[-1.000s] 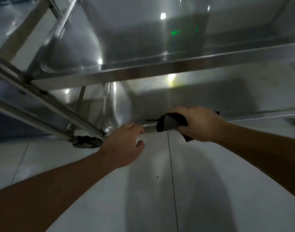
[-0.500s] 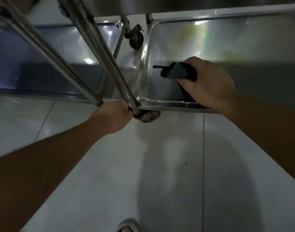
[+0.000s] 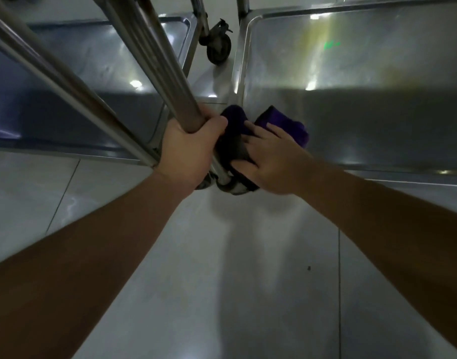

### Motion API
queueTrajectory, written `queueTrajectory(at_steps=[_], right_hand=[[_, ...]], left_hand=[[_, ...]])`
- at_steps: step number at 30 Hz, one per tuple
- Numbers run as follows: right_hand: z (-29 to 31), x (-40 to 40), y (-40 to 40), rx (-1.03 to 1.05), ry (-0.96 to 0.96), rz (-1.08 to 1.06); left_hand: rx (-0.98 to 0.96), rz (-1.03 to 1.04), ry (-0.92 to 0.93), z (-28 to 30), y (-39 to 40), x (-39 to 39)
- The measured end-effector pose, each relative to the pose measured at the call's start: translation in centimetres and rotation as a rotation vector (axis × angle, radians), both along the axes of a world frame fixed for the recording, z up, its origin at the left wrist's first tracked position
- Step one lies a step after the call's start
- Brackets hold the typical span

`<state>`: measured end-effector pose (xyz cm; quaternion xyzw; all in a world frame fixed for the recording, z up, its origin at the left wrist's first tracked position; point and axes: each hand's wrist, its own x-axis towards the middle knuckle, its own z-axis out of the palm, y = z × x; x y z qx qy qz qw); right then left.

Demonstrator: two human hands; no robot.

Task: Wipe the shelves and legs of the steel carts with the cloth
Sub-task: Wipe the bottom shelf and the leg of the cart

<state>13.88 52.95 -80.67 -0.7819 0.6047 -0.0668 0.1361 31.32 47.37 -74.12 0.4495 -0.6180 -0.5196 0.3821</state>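
Observation:
Two steel carts stand side by side on a tiled floor. The right cart's bottom shelf (image 3: pixel 364 104) is a shiny tray; the left cart's shelf (image 3: pixel 74 81) lies beside it. My left hand (image 3: pixel 188 149) grips the steel leg (image 3: pixel 154 55) at the right cart's near corner, just above the shelf. My right hand (image 3: pixel 271 161) holds a dark purple cloth (image 3: pixel 237 133) against the base of that leg and the shelf corner, thumb under the cloth, fingers over it. The caster below is mostly hidden by the cloth and hands.
A second leg (image 3: pixel 53 81) of the left cart slants across the left side. A black caster wheel (image 3: pixel 218 49) sits between the carts at the back. Pale floor tiles (image 3: pixel 248 281) stretch toward me.
My right hand has brought the cloth left from the shelf's inside to the corner leg. My left hand has slid up and closed firmly round the leg. The camera has dipped closer.

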Motion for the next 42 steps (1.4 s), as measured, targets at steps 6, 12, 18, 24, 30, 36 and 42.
queueTrajectory(at_steps=[6,12,18,24,30,36,42], right_hand=[[-0.2,-6.1,2.7,0.084,0.046,0.001],[0.5,-8.5,-8.6,0.083,0.012,-0.417],[1.1,-1.6,-10.3,0.085,-0.015,-0.285],[0.1,-2.0,-0.9,0.093,-0.020,0.171],[0.1,-6.6,-11.5,0.039,0.010,-0.267],[0.1,-3.0,-13.6,0.070,-0.021,-0.352],[0.2,0.6,-3.2,0.126,0.006,-0.044]], left_hand=[[0.072,0.050,0.102,-0.6,0.1,-0.7],[0.031,0.075,0.154,-0.6,0.4,-1.1],[-0.001,0.038,0.160,-0.6,0.3,-1.2],[0.004,0.029,0.152,-0.8,0.2,-1.1],[0.036,0.088,0.179,-0.9,0.3,-1.4],[0.013,0.062,0.171,-1.0,0.1,-1.4],[0.011,0.053,0.153,-0.4,0.3,-1.3]])
